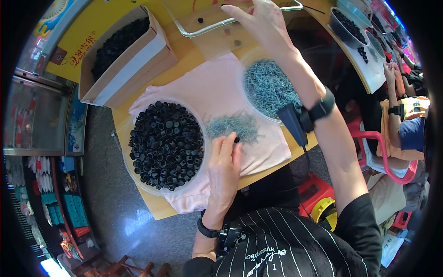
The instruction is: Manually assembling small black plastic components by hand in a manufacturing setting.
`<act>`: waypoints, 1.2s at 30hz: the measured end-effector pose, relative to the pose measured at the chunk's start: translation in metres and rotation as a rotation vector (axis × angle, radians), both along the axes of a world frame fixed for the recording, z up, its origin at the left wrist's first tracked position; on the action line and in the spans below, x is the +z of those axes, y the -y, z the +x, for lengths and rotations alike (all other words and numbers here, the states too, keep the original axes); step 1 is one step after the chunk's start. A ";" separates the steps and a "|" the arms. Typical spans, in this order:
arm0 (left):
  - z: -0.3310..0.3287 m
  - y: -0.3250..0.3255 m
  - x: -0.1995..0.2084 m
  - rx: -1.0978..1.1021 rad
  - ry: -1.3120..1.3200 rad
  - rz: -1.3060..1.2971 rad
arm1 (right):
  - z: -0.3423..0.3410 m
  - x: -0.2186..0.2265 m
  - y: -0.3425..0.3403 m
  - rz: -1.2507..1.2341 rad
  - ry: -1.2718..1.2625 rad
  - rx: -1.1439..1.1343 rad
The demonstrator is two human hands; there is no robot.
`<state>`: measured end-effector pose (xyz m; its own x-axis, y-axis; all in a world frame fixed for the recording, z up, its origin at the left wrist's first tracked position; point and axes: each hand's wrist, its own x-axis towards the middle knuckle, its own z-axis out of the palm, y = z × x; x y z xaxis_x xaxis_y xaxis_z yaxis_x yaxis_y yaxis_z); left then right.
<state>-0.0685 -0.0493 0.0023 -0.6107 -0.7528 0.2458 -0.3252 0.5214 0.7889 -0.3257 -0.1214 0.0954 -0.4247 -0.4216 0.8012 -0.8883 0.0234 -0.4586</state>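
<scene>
Black plastic caps [117,44] fill a cardboard box [138,55] at the far left of the yellow worktop [152,207]. Just right of it and nearer the person, a clear round tub [127,161] holds many more black ring-shaped parts [166,145], standing on a pale pink cloth [217,87]. The left hand [224,168] lies on that cloth just beside the tub, fingers drawn together, fingertips pinching one small black part [236,139] at the edge of a loose scatter of grey metal pins [233,125]. Farther right, a second clear tub [251,57] is heaped with the same grey pins. The right hand [263,23] reaches above it, fingers loosely spread, resting on a clear plastic tray [194,27]; whether it holds anything I cannot tell. At the far right another person's hand [390,71] works at a neighbouring worktop.
</scene>
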 end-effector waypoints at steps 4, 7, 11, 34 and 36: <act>-0.002 0.001 -0.004 -0.037 0.023 -0.053 | 0.040 -0.006 -0.056 0.091 0.125 0.173; -0.002 0.000 -0.003 -0.012 -0.016 -0.029 | 0.074 -0.022 -0.103 0.281 0.338 0.363; 0.007 -0.011 0.007 0.003 -0.151 0.121 | 0.108 -0.056 -0.155 0.499 0.823 0.594; 0.007 0.002 0.015 -0.276 0.306 -0.387 | 0.128 -0.085 -0.201 0.427 1.011 0.545; 0.006 0.004 0.018 -0.274 0.322 -0.383 | 0.128 -0.086 -0.202 0.354 1.287 0.611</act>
